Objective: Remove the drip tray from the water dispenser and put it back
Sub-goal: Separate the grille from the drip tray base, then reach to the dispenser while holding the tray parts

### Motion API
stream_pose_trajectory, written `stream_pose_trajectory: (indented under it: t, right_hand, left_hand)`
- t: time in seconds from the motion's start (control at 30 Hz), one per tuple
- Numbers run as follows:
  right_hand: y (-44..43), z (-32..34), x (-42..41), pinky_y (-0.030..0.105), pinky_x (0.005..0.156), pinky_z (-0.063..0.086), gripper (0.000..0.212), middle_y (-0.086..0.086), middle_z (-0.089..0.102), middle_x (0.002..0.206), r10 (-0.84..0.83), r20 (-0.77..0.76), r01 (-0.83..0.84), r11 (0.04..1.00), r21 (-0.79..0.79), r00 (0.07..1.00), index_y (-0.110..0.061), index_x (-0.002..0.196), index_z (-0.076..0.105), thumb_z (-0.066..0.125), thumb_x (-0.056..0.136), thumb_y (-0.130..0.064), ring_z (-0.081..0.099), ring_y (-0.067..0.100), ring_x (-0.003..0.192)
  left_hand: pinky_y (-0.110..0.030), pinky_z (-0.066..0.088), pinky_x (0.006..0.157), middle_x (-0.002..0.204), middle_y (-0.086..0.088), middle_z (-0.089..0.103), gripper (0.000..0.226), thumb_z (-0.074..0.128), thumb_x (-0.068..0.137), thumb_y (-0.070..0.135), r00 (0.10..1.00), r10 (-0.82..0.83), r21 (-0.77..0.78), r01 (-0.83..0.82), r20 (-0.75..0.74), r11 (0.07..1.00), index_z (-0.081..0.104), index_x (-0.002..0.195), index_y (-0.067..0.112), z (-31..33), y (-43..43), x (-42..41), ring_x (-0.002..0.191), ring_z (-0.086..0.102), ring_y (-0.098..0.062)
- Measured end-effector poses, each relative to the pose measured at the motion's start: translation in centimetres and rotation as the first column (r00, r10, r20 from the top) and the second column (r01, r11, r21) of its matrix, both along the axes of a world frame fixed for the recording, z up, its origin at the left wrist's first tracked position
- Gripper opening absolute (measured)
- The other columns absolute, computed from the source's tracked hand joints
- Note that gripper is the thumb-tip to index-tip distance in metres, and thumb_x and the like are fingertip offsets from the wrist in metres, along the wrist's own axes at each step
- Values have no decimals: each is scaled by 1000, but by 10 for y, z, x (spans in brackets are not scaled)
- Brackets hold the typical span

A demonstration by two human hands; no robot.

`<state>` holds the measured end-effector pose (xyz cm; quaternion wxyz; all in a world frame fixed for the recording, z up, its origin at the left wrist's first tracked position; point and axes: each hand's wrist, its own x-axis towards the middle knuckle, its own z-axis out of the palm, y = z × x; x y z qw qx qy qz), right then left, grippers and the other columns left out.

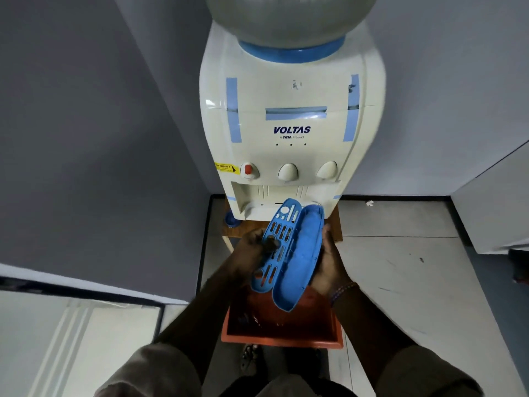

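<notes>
Drip tray [297,259], blue, is out of the water dispenser [292,121] and held up in front of us, just below and in front of the dispenser's open recess [274,196]. It is in two pieces: a slotted grille [279,239] at the 10 o'clock side and the solid basin at the 3 o'clock side, both tilted on edge with their long ends pointing toward 12 o'clock. The two pieces touch along their inner edges.

Our left hand [252,247] has its grip closed on the grille, fingers poking through or over the slots. Our right hand [329,265] has its grip wrapped around the outer edge of the basin; a beaded band [343,290] sits on that wrist.

The dispenser stands at 12 o'clock, white with pale blue stripes, three taps in a row above the recess; the leftmost tap [248,169] has a red button beside a yellow warning label [226,168]. A large bottle [289,18] sits on top in a blue collar. The dispenser rests on a small wooden bench [335,224].

Directly beneath the tray, at 6 o'clock, an orange tub [280,336] sits on the tiled floor [400,276], partly hidden by the tray and our forearms. Grey walls close in at 9 and 3 o'clock. A small white scrap [369,203] lies on the floor at 2 o'clock.
</notes>
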<state>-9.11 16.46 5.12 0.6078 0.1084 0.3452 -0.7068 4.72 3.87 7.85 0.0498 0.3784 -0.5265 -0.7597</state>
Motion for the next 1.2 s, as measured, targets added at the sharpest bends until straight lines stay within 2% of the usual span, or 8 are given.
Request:
stream_pose_trajectory:
  t: [0.2,0.3,0.37,0.47,0.57,0.73,0.93,1.2]
  right_hand:
    - [-22,-7,-17,61,117,23,78,23,45,151,79,-16,-79,997,-18,997,-13,148,47,59,89,-63,39,42,141]
    - [-28,-15,-23,58,109,38,62,24,57,140,81,0,-81,997,-1,997,-11,143,54,52,96,-52,55,41,125]
    - [-31,-9,-25,51,92,54,53,22,70,120,81,11,-81,996,-22,997,-10,129,66,47,98,-49,68,37,104]
    - [-36,-3,-25,46,82,58,50,20,74,111,85,15,-85,996,-41,996,-11,112,77,48,97,-49,73,34,94]
    - [-42,-4,-23,50,96,49,52,19,69,125,75,-1,-75,997,-27,997,-14,125,70,52,94,-52,67,36,109]
    - [-49,4,-25,47,87,53,49,14,74,114,103,-25,-104,991,-81,994,-21,110,79,51,89,-56,70,33,100]
    - [-55,5,-27,49,89,52,52,16,69,123,84,-30,-86,994,-74,996,-20,123,72,54,89,-56,66,35,108]
    - [-60,8,-26,44,78,56,48,14,75,108,118,-28,-120,990,-72,993,-21,106,79,52,87,-56,68,33,97]
  left_hand:
    - [-54,43,80,96,-23,66,42,75,92,38,997,32,-48,-29,67,998,65,106,0,-2,-12,-11,85,57,-41]
    - [-31,52,69,69,-3,69,21,69,98,19,992,36,-186,-13,118,983,65,84,4,5,-19,-19,64,64,-21]
    - [-27,59,66,74,4,72,12,69,97,19,980,48,-314,16,195,949,65,88,12,14,-22,-27,68,68,-12]
    - [-36,58,94,115,1,72,52,66,90,57,917,157,-598,103,367,795,61,125,19,27,-20,-36,103,69,-20]
    - [-46,53,96,110,1,72,52,58,87,71,901,377,-842,-26,214,539,71,104,25,54,-11,-51,104,67,-22]
    - [-41,58,82,81,10,74,57,49,87,80,910,400,-804,-155,111,574,68,77,27,82,-14,-82,79,69,-9]
    - [-40,53,70,59,6,62,60,52,87,77,889,443,-792,-189,113,580,51,56,25,81,-22,-93,67,65,-24]
    - [-44,59,74,76,-6,78,62,50,88,76,863,479,-904,-66,161,423,79,81,22,82,-30,-94,77,72,-31]
